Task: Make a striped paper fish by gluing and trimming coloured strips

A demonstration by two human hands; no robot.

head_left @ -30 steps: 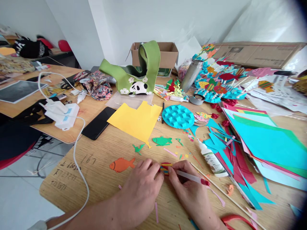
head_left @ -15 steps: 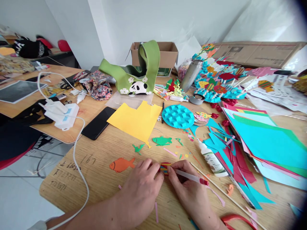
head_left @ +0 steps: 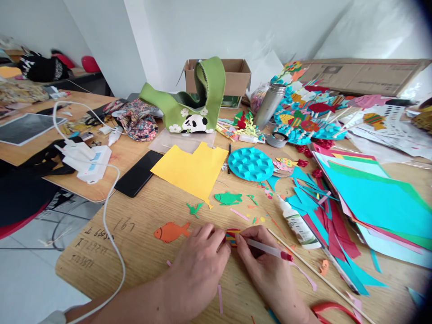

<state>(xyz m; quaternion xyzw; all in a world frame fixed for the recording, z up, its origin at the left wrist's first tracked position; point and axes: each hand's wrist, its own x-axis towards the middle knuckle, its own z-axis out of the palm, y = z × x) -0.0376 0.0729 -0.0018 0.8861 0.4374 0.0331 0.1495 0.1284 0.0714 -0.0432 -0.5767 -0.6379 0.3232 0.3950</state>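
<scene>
A small striped paper piece (head_left: 232,236) in red, yellow and blue lies on the table between my hands, partly covered by fingers. My left hand (head_left: 204,254) is closed, its fingertips pinning the piece's left side. In my right hand (head_left: 266,261) is a translucent pen with a red end (head_left: 270,249); its tip is hidden behind my fingers at the piece's right side. An orange paper fish (head_left: 171,231) lies left of my left hand. Beyond both hands is a green paper fish (head_left: 228,198).
A white glue bottle (head_left: 299,225), a thin wooden stick (head_left: 313,270) and red-handled scissors (head_left: 334,310) lie at the right. Stacked coloured paper (head_left: 374,193) is farther right. Beyond are yellow paper (head_left: 192,168), a black phone (head_left: 138,174) and a blue woven disc (head_left: 250,164). A white cable (head_left: 110,225) crosses the left.
</scene>
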